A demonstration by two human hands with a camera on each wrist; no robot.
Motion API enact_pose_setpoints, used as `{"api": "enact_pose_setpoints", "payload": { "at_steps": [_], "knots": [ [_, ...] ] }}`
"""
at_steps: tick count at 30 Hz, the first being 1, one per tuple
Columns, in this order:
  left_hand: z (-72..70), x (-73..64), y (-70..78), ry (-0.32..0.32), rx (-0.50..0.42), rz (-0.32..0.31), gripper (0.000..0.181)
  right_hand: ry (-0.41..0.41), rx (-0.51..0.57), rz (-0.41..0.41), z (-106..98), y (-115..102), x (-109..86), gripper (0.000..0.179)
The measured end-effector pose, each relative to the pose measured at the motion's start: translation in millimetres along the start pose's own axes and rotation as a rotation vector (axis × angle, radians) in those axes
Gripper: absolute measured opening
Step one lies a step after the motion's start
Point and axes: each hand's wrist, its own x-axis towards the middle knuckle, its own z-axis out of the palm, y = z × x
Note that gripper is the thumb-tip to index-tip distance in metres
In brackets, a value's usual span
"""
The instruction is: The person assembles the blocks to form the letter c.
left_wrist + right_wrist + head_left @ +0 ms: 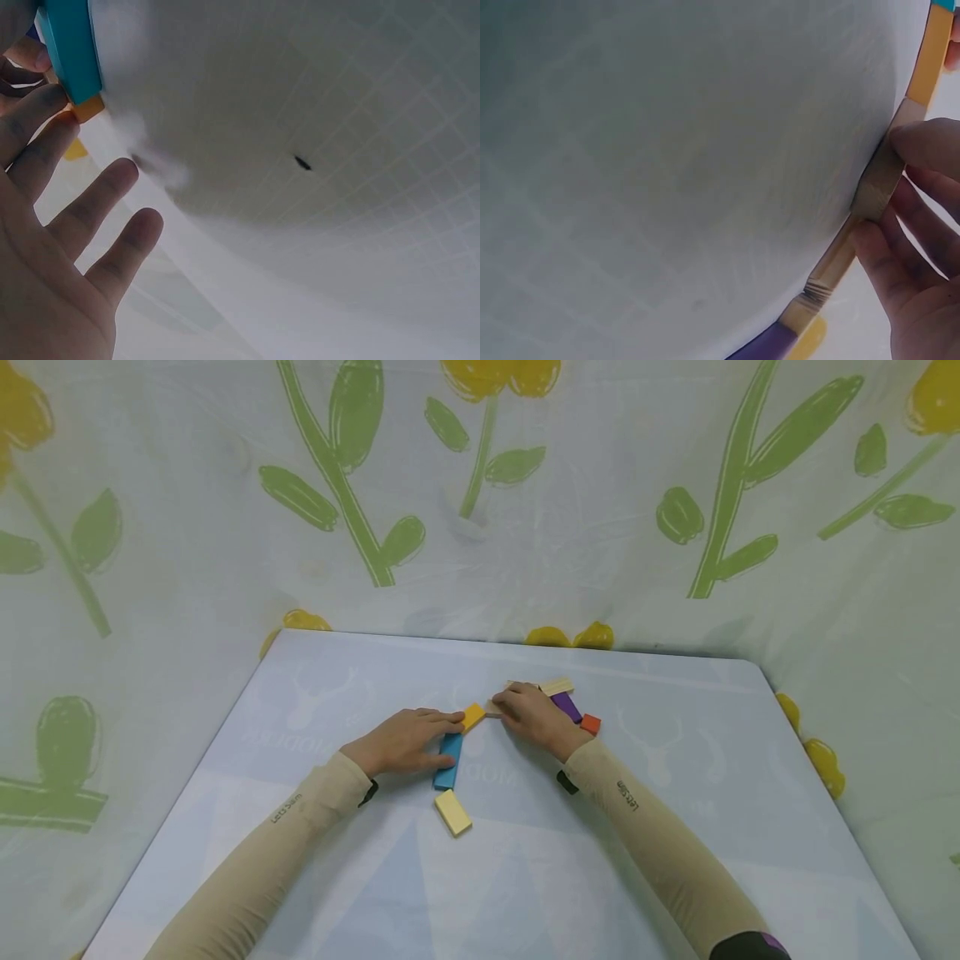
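Observation:
Several blocks form a curved row on the white table. My left hand [405, 741] reaches over its left end with fairly straight fingers. Its thumb rests on the blue block [448, 768] and its index fingertip touches the orange block [473, 717]; the other fingers are spread in the left wrist view. With thumb and fingers my right hand [536, 714] pinches a plain wooden block [879, 180] that adjoins the orange one. Another wooden block [832, 259] follows it, touched by a fingertip. Part of the row is hidden under the right hand in the head view.
A pale yellow block [453, 813] lies at the near end of the blue one. Farther right stand a light wooden block [557, 686], a purple block [566, 706] and a red block [591, 724]. Flower-patterned cloth [585, 527] hangs behind the table [675, 860].

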Motion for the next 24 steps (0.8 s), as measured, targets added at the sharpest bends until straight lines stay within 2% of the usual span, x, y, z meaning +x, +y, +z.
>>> {"api": "enact_pose_setpoints", "payload": {
  "at_steps": [19,24],
  "knots": [
    [0.9,-0.6,-0.6,0.008,-0.001,-0.005,0.06,-0.026,-0.011,0.036,-1.8,-2.7,-0.5,0.033],
    [0.7,-0.9,-0.6,0.006,0.002,-0.005,0.06,-0.015,-0.005,0.019,-3.6,-0.3,-1.6,0.034]
  ]
}}
